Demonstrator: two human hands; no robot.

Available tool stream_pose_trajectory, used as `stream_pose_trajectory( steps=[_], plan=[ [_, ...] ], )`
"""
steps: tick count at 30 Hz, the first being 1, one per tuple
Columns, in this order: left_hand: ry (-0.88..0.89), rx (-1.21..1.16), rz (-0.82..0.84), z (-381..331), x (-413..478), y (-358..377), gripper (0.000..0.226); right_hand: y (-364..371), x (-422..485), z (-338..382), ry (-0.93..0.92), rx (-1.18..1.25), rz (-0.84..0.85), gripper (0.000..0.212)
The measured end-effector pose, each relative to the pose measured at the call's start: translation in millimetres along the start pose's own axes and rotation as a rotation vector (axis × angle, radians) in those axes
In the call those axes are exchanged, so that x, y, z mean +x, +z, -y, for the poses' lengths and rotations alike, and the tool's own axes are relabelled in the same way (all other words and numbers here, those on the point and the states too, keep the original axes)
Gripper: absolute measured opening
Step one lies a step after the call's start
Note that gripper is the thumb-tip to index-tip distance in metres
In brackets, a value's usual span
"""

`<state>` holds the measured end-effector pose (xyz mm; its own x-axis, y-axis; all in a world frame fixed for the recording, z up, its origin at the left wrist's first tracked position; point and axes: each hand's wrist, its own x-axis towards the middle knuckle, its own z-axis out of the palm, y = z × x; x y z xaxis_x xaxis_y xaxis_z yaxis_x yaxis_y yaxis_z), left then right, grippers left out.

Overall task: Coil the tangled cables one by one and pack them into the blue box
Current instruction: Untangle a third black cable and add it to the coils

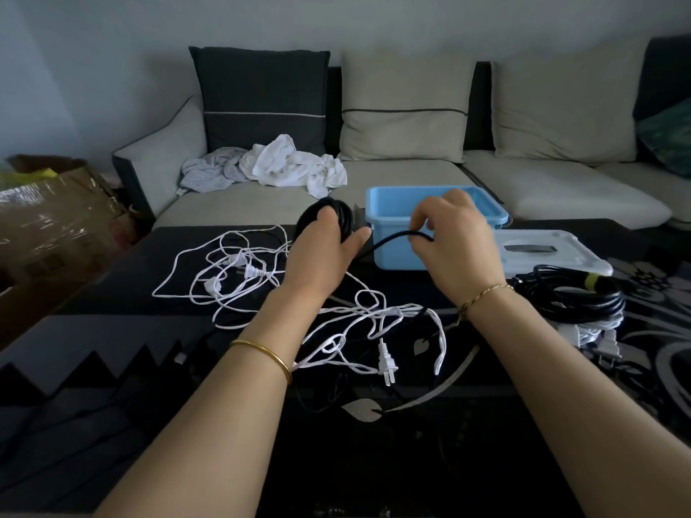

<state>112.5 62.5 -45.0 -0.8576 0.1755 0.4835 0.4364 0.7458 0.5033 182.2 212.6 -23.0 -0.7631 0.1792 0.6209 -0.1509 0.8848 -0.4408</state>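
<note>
Grips the black cable coil [346, 215] with the left hand [321, 252] to keep its loops together, pinches the loose tail [392, 239] with the right hand [460, 244], likely to guide another turn, just beside the blue box [377, 216] for packing

The left hand [321, 252] covers much of the coil [346, 214], so its loops cannot be counted. The coil's tail [389, 240] vanishes under the right hand [456, 244], which also hides part of the box [389, 192] and a corner of the lid [553, 252]. A carton [48, 218] is cut by the left edge, a cushion [669, 136] by the right.
</note>
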Motion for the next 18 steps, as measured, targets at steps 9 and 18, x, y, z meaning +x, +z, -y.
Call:
stream_pose_trajectory(
  steps=[9, 18],
  plan=[
    [-0.079, -0.676, 0.509, -20, -13, -17, 0.066, 13, 18, -17, 0.223, 0.522, -0.049, 0.017],
    [-0.180, -1.401, 0.914, -30, -13, -27, 0.037, 32, 13, -22, 0.239, 0.601, 0.071, 0.017]
  ],
)
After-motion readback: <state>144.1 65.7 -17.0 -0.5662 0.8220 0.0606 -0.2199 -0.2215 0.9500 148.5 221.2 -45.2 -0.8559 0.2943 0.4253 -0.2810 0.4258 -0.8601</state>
